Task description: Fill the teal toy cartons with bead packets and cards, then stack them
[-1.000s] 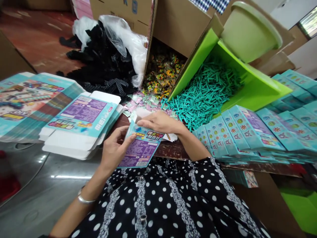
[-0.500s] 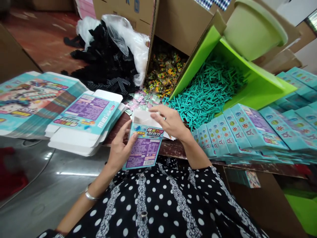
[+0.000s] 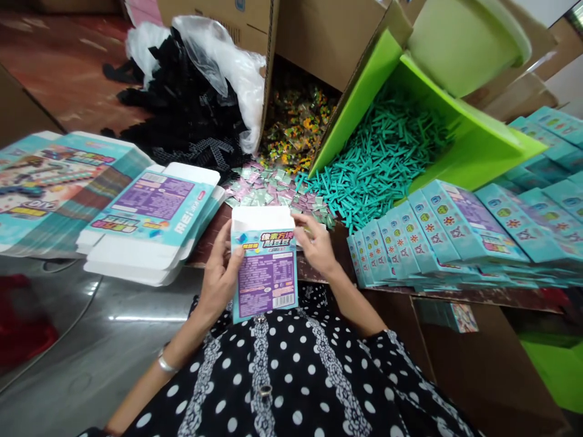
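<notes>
On my feed the box [image 3: 266,273], its white mouth newly uncovered, sits pinched in the left hand [image 3: 223,270] before the dress [image 3: 310,376], the right hand [image 3: 316,246] now at its edge, grip unclear, with grey floor [image 3: 113,352] below and a worn table [image 3: 339,240] bearing sachets [image 3: 268,185].

a held box [image 3: 266,279] was between the left hand [image 3: 218,282] and the right hand [image 3: 319,247]. box stacks [image 3: 152,197] lay left and box rows [image 3: 401,240] right on the surface [image 3: 223,213]. behind the held box lay packets [image 3: 268,187]; beyond, left to right, came a parts heap [image 3: 186,109], bags [image 3: 298,130] in a carton [image 3: 314,42], and sticks [image 3: 382,158] in a bin [image 3: 492,142].
</notes>
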`<state>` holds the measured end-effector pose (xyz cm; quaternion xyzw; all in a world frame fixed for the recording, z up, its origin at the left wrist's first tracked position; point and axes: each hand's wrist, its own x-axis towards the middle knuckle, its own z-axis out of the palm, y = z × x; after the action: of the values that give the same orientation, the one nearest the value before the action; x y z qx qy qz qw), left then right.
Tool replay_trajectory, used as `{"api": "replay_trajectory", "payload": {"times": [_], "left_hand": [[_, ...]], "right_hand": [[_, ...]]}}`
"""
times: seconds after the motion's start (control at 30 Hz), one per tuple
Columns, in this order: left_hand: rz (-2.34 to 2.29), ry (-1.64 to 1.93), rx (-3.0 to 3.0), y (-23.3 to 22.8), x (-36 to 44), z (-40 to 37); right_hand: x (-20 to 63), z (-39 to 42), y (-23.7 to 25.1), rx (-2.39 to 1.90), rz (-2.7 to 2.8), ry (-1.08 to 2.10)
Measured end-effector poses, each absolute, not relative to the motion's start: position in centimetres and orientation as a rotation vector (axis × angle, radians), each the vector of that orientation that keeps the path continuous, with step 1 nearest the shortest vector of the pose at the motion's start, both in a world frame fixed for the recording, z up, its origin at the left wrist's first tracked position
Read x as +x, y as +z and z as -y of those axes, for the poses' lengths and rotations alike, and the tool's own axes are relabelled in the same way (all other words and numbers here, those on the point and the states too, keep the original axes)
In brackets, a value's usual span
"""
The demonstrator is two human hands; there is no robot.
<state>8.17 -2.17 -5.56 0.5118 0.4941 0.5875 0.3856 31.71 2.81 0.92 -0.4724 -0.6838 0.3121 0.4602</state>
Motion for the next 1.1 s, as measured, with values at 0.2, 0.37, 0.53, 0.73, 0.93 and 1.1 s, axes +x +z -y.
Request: {"api": "replay_trajectory", "payload": {"times": [0.2,0.37,0.53,0.73,0.93,1.1], "left_hand": [[-1.271,1.402,1.307,-7.2,8.5,2.4],[-1.235,1.364,1.278,-7.3,8.6,2.1],[-1.222,1.357,1.278,-7.5,8.7,1.8],[-1.355,1.444,1.412,-7.3,8.3,0.1],[-1.274,1.647,1.245,-6.2,9.0,-0.6],[-1.251,1.384,1.428,-3.9,7.7,-0.9]], "right_hand": [[30.2,-0.1,-5.3,-1.161,1.322,0.983],[30.1,-0.2,-5.7,-1.132,1.224,1.048],[30.7,0.1,-5.5,-1.141,1.278,1.084],[30.7,-0.4,-5.0,-1.138,1.432,0.887],[30.1,-1.5,-5.2,-1.072,1.226,0.979],[31.0,-2.6,-4.1,-0.975,1.418,1.158]]}}
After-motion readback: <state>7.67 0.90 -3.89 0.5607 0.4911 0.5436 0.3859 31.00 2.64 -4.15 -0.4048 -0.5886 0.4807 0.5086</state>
